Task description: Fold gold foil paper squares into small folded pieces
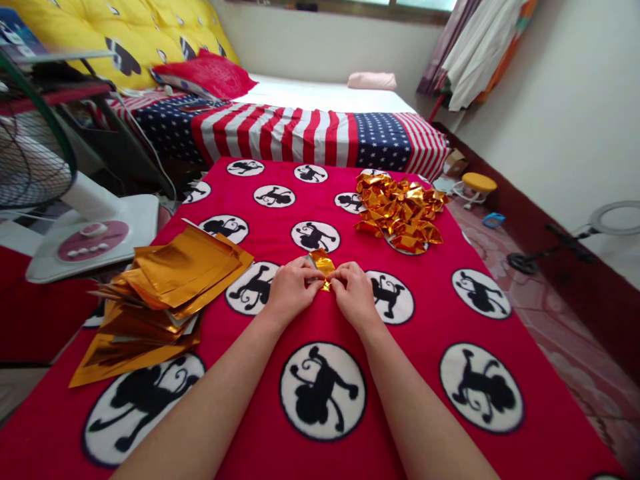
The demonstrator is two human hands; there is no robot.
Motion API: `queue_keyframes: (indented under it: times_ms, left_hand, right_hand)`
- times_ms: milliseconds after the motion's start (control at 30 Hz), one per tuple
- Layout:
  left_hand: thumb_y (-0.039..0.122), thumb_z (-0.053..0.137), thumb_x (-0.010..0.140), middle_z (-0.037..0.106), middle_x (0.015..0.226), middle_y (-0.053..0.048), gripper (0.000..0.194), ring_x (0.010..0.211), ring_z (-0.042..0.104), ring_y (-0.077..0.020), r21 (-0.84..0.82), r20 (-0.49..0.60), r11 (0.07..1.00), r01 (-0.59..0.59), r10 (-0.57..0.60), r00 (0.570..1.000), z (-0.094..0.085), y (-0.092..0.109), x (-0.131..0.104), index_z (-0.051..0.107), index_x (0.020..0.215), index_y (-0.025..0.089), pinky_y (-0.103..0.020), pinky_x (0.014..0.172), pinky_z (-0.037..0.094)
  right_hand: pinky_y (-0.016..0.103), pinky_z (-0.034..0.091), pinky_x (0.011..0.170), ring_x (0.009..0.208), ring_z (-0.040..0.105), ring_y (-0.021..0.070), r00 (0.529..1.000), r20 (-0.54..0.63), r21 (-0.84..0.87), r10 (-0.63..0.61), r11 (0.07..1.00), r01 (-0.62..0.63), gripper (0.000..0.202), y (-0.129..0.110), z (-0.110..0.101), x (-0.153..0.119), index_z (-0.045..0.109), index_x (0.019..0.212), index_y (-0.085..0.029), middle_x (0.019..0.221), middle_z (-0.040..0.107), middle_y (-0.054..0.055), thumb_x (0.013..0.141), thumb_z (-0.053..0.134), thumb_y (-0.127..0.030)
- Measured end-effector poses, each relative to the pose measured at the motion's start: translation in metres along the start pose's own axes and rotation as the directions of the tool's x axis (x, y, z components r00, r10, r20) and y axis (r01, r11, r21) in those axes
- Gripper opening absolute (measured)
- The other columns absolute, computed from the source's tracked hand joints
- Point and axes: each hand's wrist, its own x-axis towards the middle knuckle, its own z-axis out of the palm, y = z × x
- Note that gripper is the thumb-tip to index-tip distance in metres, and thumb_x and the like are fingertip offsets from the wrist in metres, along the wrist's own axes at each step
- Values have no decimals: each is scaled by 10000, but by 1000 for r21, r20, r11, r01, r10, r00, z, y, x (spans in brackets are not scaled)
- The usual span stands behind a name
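Note:
Between my two hands is a small folded piece of gold foil paper point(323, 261), low over the middle of the red cloth. My left hand point(295, 283) pinches its left side with thumb and fingers. On the right side, my right hand point(354, 290) pinches it the same way. Parts of the paper are hidden by my fingers. To the left lies an uneven stack of flat gold foil sheets point(185, 267). A heap of folded gold foil pieces point(400, 207) sits at the far right of the cloth.
The red cloth point(400, 393) with black monkey figures in white circles covers the table. A fan point(95, 233) stands at the left. Beyond the table is a bed with a striped, starred cover point(280, 130). A yellow stool point(479, 183) and a ring-light stand point(565, 240) are at the right.

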Motion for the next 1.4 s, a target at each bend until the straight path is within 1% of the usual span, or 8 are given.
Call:
queue_keyframes:
  times_ms: [167,467,967,1033,1100,1233,1300,1400]
  left_hand:
    - [234,668,787,649,867,-17,135,808,606,-158,-13,-9,1000,2,-3,1000,0,0,0,779,857,265,-277,756,484]
    - [232,679,781,651,861,-18,138,802,606,-164,-18,-13,1000,-3,3,1000,1,-2,0,782,866,269,-289,743,480]
    - [68,553,808,657,874,-37,297,825,615,-159,-89,-9,990,-105,105,994,2,-6,-2,774,894,248,-279,756,488]
    - [23,534,778,669,856,-27,319,796,621,-143,-163,-37,980,-116,111,993,-1,-5,-5,765,857,229,-262,743,489]
    - [-10,513,750,676,826,-16,322,776,625,-130,-234,-134,965,-117,87,987,-6,-6,-8,745,804,207,-244,729,485]
    - [6,502,740,670,827,-22,259,794,620,-131,-242,-408,966,-92,-16,913,-18,-13,-9,696,714,176,-222,635,446]
    - [35,517,742,670,818,-19,225,752,611,-125,-256,-413,965,-64,-49,910,-23,-18,-8,690,710,175,-217,587,424]
    - [73,543,746,675,803,-10,188,680,592,-114,-277,-292,960,-37,-47,955,-29,-23,-9,698,761,178,-218,570,423]
  right_hand:
    - [382,400,892,964,566,220,998,-56,-41,-1,999,-1,112,-4,4,-3,692,815,-206,961,615,48,802,591,-162]
    - [384,396,874,971,559,230,997,-73,-61,-14,998,9,68,-6,5,-8,678,850,-201,980,603,53,804,637,-231]
    - [381,399,870,974,555,230,998,-63,-92,-28,996,23,68,-6,4,-10,665,864,-210,992,600,51,799,649,-218]
    - [379,398,870,973,557,226,998,-48,-91,-34,995,30,65,-6,3,-9,670,862,-212,992,604,48,802,646,-206]
    - [370,399,862,971,562,220,999,-27,-99,-42,994,39,73,-6,0,-8,677,854,-213,995,612,43,798,646,-179]
    - [342,411,828,926,579,200,997,8,-138,-76,988,76,125,-3,-10,-3,704,833,-223,984,631,32,788,647,-122]
    - [335,413,819,901,584,194,995,10,-162,-101,982,101,153,-1,-15,0,721,818,-233,961,640,29,787,648,-101]
    - [330,417,805,876,589,194,992,2,-183,-123,976,121,187,2,-19,2,738,794,-243,924,649,25,781,650,-78]
